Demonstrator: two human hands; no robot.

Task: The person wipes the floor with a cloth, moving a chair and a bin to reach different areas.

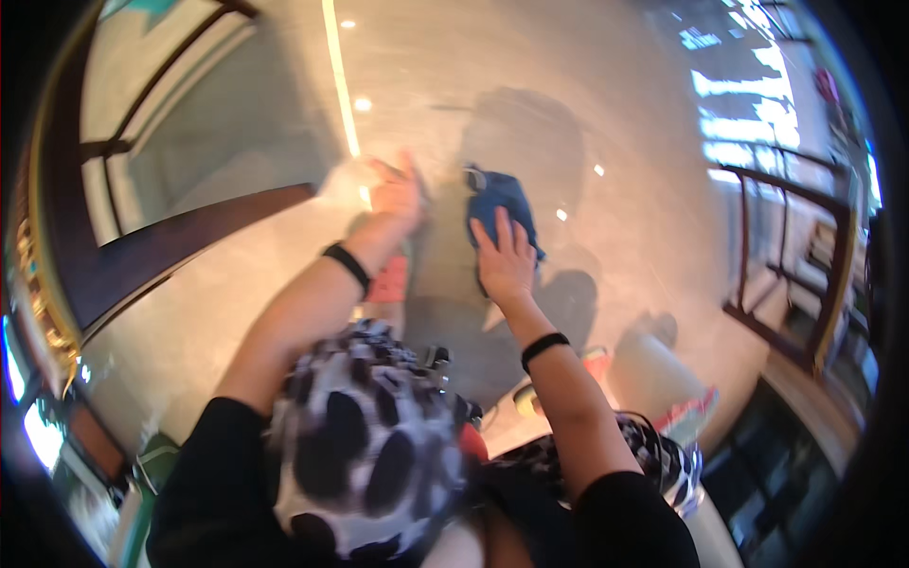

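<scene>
Black-and-white spotted fabric (pixel 369 445) lay nearest the camera, covering the lap, with black sleeves (pixel 218 464) on either side and bare forearms reaching forward from them. Each arm wore a black band, one (pixel 348 268) on the left and another (pixel 545 348) on the right.

Beyond the right arm, a soft blue item (pixel 507 192) lay on the pale, glossy floor (pixel 653 227), just right of the left hand (pixel 396 197). Its long axis ran steeply, from the upper left down to the lower right. The far end, marked by a small pale patch, pointed away from the person and slightly left; the near end came back toward the body and a little right, partly hidden by the right hand (pixel 509 265). That hand was spread, palm down, its fingers apart over the blue item and roughly in line with it; how firmly they pressed could not be told.

The left hand was blurred. Something whitish and see-through (pixel 346 185) showed just beside its fingers, but whether they gripped it was unclear. Dark wooden frames stood well apart at the left (pixel 189 229) and right (pixel 833 284).
</scene>
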